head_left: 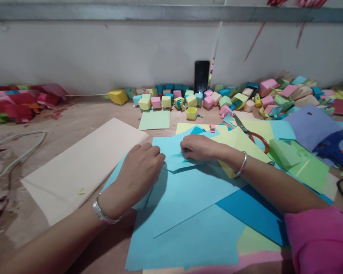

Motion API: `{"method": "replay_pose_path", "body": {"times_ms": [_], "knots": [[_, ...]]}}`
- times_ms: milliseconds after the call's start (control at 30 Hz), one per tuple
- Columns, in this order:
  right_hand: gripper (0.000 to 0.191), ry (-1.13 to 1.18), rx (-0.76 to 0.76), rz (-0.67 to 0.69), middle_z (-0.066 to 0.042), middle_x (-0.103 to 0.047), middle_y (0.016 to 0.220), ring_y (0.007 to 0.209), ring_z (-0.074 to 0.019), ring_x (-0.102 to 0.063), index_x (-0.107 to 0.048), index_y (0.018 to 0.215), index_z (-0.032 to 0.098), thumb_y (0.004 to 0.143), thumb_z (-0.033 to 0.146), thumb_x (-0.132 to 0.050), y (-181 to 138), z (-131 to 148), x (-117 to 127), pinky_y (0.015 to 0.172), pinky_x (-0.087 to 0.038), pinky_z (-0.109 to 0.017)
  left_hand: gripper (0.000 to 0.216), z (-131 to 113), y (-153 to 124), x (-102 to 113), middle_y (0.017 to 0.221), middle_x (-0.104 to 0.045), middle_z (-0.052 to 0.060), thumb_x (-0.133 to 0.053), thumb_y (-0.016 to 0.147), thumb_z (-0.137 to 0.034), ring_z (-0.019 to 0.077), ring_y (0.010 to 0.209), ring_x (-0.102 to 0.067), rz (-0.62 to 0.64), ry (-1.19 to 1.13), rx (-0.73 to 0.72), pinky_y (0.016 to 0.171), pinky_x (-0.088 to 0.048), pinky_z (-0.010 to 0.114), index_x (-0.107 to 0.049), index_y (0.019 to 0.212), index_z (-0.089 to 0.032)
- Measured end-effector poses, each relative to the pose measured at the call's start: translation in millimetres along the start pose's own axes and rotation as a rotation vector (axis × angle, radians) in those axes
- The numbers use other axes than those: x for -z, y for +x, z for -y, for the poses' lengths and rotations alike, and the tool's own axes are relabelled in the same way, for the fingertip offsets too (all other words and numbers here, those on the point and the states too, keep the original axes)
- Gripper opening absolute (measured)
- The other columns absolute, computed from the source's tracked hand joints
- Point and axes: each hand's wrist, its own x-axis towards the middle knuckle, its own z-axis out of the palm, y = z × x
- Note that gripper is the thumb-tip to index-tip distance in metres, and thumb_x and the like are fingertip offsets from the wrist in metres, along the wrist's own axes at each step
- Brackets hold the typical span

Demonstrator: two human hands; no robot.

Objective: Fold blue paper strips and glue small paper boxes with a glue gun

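Note:
My left hand (141,167) rests knuckles-up on a light blue paper sheet (183,190), fingers curled under and pressing on it. My right hand (198,147) lies just to the right, fingers bent down onto a smaller folded light blue piece (171,146) on top of the sheet. Both wrists wear silver bangles. The fingertips of both hands are tucked against the paper, so what they pinch is partly hidden.
A cream sheet (82,167) lies to the left. Red-handled scissors (251,134) and a blue glue gun (333,150) sit at right among green, yellow and purple sheets. Several paper cubes (188,101) line the wall beside an upright phone (201,76). Cables (20,144) lie far left.

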Motion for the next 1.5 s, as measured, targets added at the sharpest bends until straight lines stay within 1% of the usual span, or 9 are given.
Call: {"method": "replay_pose_path", "body": {"times_ms": [233, 400, 633, 733, 867, 967, 1133, 1367, 1500], "knots": [[0.013, 0.567, -0.177, -0.338, 0.003, -0.051, 0.064, 0.061, -0.0099, -0.044, -0.053, 0.066, 0.017, 0.074, 0.022, -0.062, 2, -5, 10, 0.057, -0.031, -0.025, 0.032, -2, -1, 1, 0.073, -0.057, 0.005, -0.049, 0.095, -0.042, 0.0212, 0.073, -0.053, -0.358, -0.173, 0.199, 0.065, -0.039, 0.034, -0.055, 0.076, -0.018], [0.021, 1.119, -0.203, -0.322, 0.007, -0.045, 0.056, 0.050, -0.0073, -0.039, -0.053, 0.070, 0.018, 0.071, 0.034, -0.066, 2, 3, 6, 0.049, -0.028, -0.023, 0.029, 10, 12, -16, 0.091, -0.062, 0.007, -0.055, 0.089, -0.045, 0.0204, 0.082, -0.057, -0.346, -0.653, 0.353, 0.067, -0.047, 0.031, -0.056, 0.092, -0.016], [0.026, 1.281, -0.189, -0.184, 0.005, -0.054, 0.060, 0.053, -0.0082, -0.048, -0.054, 0.074, 0.018, 0.071, 0.038, -0.070, 1, 20, -5, 0.053, -0.036, -0.023, 0.024, 5, 16, -21, 0.102, -0.071, 0.008, -0.054, 0.086, -0.028, 0.0204, 0.086, -0.065, -0.214, -1.490, 0.326, 0.075, -0.053, 0.033, -0.067, 0.102, -0.016], [0.020, 1.113, -0.186, -0.211, 0.000, -0.057, 0.068, 0.061, -0.0130, -0.054, -0.056, 0.082, 0.018, 0.076, 0.034, -0.064, 1, 25, -9, 0.057, -0.043, -0.027, 0.024, 5, 14, -24, 0.097, -0.072, 0.007, -0.056, 0.085, -0.028, 0.0197, 0.081, -0.066, -0.229, -1.548, 0.370, 0.069, -0.053, 0.030, -0.068, 0.102, -0.016], [0.042, 0.397, -0.080, -0.724, -0.012, -0.057, 0.118, 0.101, -0.0244, -0.056, -0.054, 0.121, 0.022, 0.079, 0.016, -0.056, -5, 30, -7, 0.082, -0.047, -0.041, 0.022, 11, 13, -27, 0.093, -0.071, 0.006, -0.057, 0.083, -0.028, 0.0202, 0.084, -0.065, -0.280, -1.316, 0.400, 0.071, -0.052, 0.031, -0.068, 0.099, -0.016], [0.050, -0.096, 0.075, -0.815, -0.007, -0.044, 0.142, 0.128, -0.0288, -0.040, -0.057, 0.124, 0.032, 0.082, 0.006, -0.050, -12, 34, 0, 0.100, -0.035, -0.047, 0.019, 12, 14, -23, 0.089, -0.071, 0.005, -0.057, 0.082, -0.030, 0.0201, 0.081, -0.063, -0.263, -1.119, 0.379, 0.070, -0.050, 0.031, -0.068, 0.090, -0.017], [0.031, -0.304, 0.214, -0.515, -0.006, -0.068, 0.108, 0.104, -0.0245, -0.053, -0.070, 0.090, 0.023, 0.086, 0.005, -0.046, -16, 32, 13, 0.086, -0.034, -0.041, 0.018, 12, 14, -19, 0.087, -0.072, 0.004, -0.058, 0.079, -0.029, 0.0206, 0.082, -0.064, -0.205, -1.075, 0.369, 0.072, -0.050, 0.032, -0.068, 0.088, -0.018], [0.030, -0.057, 0.387, 0.122, -0.006, -0.068, 0.094, 0.082, -0.0160, -0.056, -0.072, 0.106, 0.023, 0.087, 0.011, -0.051, -25, 21, 24, 0.068, -0.036, -0.027, 0.017, 14, 18, -32, 0.084, -0.071, 0.002, -0.063, 0.071, -0.022, 0.0192, 0.079, -0.064, -0.096, -1.056, 0.382, 0.071, -0.048, 0.030, -0.068, 0.086, -0.017], [0.030, -0.057, 0.307, 0.324, -0.007, -0.069, 0.094, 0.077, -0.0156, -0.057, -0.070, 0.114, 0.023, 0.089, 0.019, -0.054, -28, 23, 25, 0.064, -0.036, -0.026, 0.008, 12, 16, -35, 0.079, -0.069, 0.001, -0.061, 0.074, -0.019, 0.0185, 0.076, -0.061, -0.075, -0.877, 0.356, 0.068, -0.044, 0.029, -0.067, 0.079, -0.018]]}}
